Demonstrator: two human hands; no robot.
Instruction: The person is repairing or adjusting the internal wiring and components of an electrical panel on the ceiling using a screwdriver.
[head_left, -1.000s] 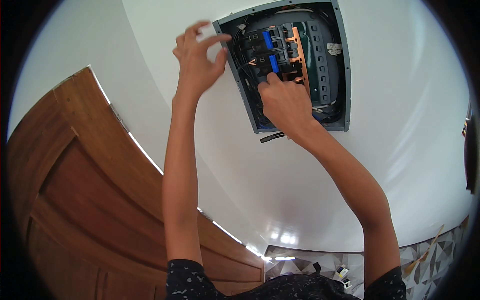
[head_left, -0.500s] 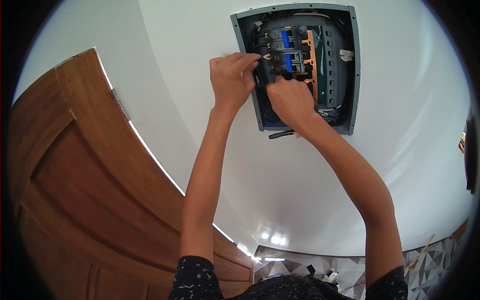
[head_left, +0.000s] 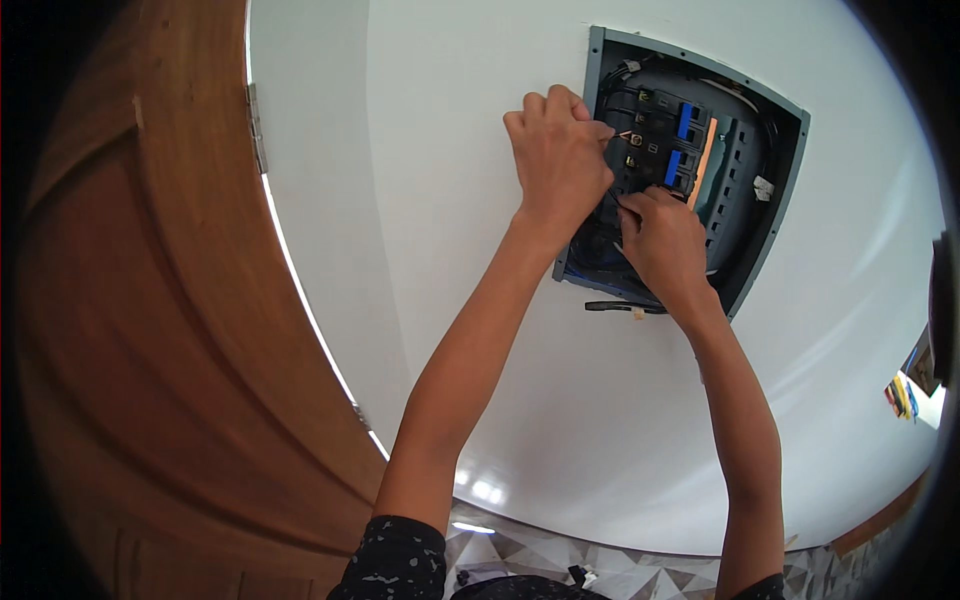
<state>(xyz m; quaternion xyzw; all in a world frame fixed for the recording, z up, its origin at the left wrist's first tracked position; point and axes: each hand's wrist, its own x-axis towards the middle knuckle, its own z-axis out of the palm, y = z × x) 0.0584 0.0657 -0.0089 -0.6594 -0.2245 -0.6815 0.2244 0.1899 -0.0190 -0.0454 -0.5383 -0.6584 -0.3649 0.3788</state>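
Note:
A grey breaker panel box (head_left: 788, 170) is set in the white wall, with black circuit breakers (head_left: 655, 145) inside. My left hand (head_left: 560, 155) is at the box's left edge, fingers closed on a black wire. The wire's stripped copper end (head_left: 625, 134) points at the screw terminals on the breakers' left side. My right hand (head_left: 668, 240) is just below the breakers, thumb and forefinger pinched on a black wire (head_left: 616, 200). Whether both hands hold the same wire is hidden. Blue switch levers (head_left: 685, 121) mark the breakers' right side, beside a copper busbar (head_left: 705, 160).
More dark wires (head_left: 600, 250) crowd the box's lower left corner. A black cable end (head_left: 612, 306) pokes out below the box. A wooden door (head_left: 190, 250) stands on the left. At the far right are colourful items (head_left: 900, 397). Patterned tiles (head_left: 640, 575) cover the floor.
My view has shifted, so the box appears lower, further right and tilted. My right hand has moved from the breakers' front towards their lower left. My left hand stays by the copper wire end.

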